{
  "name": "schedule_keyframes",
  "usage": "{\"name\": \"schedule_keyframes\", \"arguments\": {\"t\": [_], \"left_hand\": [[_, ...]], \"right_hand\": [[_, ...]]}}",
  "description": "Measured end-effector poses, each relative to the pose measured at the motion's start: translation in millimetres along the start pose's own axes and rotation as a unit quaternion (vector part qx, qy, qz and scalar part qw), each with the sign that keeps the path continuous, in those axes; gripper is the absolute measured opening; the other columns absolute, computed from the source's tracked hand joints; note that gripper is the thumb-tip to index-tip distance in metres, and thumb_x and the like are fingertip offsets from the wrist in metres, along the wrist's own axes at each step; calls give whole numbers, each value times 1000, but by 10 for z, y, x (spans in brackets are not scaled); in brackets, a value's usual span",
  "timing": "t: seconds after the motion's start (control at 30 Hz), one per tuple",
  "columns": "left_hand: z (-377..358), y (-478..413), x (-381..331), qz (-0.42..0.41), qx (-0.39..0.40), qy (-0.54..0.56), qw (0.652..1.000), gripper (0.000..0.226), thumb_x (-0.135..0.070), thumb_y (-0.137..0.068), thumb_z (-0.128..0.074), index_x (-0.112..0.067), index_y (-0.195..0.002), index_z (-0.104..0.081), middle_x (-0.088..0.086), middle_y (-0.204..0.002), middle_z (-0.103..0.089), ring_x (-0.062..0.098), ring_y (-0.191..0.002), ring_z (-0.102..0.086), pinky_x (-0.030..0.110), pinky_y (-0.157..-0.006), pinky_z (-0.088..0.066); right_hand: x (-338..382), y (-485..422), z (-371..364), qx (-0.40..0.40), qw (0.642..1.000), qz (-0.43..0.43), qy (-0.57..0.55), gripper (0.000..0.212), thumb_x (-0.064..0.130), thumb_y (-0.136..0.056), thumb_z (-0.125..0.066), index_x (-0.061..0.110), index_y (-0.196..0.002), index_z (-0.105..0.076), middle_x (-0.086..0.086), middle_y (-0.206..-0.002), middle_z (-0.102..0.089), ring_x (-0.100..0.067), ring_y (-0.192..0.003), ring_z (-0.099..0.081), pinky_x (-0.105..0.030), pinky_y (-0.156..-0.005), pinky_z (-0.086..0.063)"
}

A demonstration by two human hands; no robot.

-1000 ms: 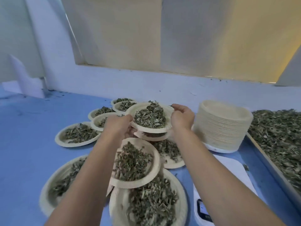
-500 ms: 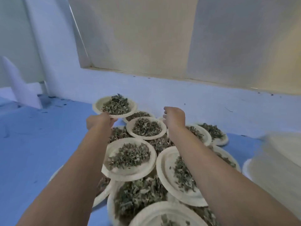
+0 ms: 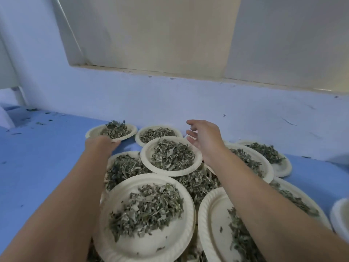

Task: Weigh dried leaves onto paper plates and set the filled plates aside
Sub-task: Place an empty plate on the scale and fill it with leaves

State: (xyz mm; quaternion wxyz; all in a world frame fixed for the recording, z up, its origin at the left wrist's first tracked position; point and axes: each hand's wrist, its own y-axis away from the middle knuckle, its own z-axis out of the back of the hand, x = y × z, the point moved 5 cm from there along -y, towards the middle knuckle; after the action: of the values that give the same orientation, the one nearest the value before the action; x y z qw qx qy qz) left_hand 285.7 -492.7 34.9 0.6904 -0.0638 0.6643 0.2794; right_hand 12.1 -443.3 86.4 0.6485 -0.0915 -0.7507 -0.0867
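Note:
A filled paper plate [image 3: 94,131] of dried leaves rests on the blue table at the far left of the group, near the wall. My left hand [image 3: 101,144] is at its near rim, fingers curled against the edge. My right hand [image 3: 204,138] hovers open, fingers spread, above the middle plates and holds nothing. Several other filled plates crowd below my arms, some overlapping: one in the centre [image 3: 149,159], a large one nearest me [image 3: 120,197], another at the lower right [image 3: 213,224].
A pale blue wall [image 3: 188,103] runs right behind the plates. Bare blue tabletop [image 3: 37,167] lies to the left, with loose leaf bits near the back corner. A white rim [image 3: 340,214] shows at the right edge.
The plate I held in both hands has gone from the centre to the far left by the wall. My right hand has let go and opened. The view has turned left, away from the scale.

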Motion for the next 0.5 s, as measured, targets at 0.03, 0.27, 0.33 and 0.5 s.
{"name": "schedule_keyframes", "arguments": {"t": [0.03, 0.27, 0.33, 0.5], "left_hand": [[-6, -70, -73, -44, -21, -51, 998, 41, -31, -102, -37, 2, -120, -53, 15, -113, -56, 27, -104, -56, 26, -80, -40], [4, 16, -220, -112, -20, -206, 972, 19, -19, -104, -34, -5, -115, -42, 9, -97, -48, 5, -86, -59, 7, -61, -41], [126, 89, -203, -107, -49, -224, 967, 40, -38, -99, -43, 0, -111, -54, 15, -111, -55, 24, -107, -52, 22, -79, -39], [21, -63, -159, -129, -40, -202, 970, 44, -28, -95, -56, -4, -63, -37, 9, -67, -42, 20, -60, -40, 25, -52, -25]], "right_hand": [[15, 0, 1, 4, 1000, 3, 1, 20, 4, -93, -46, 10, -91, -65, 0, -83, -57, -13, -76, -57, -22, -69, -55], [137, 43, -157, 13, 999, 19, 39, 25, 3, -91, -45, 14, -82, -65, 0, -75, -54, -15, -74, -55, -30, -78, -53], [147, 58, -214, 16, 998, 22, 51, 24, 3, -92, -45, 14, -83, -65, 1, -73, -54, -16, -74, -55, -35, -84, -53], [126, 74, -247, 16, 997, 21, 68, 23, 5, -92, -45, 13, -88, -66, 1, -74, -53, -17, -77, -55, -39, -90, -53]]}}
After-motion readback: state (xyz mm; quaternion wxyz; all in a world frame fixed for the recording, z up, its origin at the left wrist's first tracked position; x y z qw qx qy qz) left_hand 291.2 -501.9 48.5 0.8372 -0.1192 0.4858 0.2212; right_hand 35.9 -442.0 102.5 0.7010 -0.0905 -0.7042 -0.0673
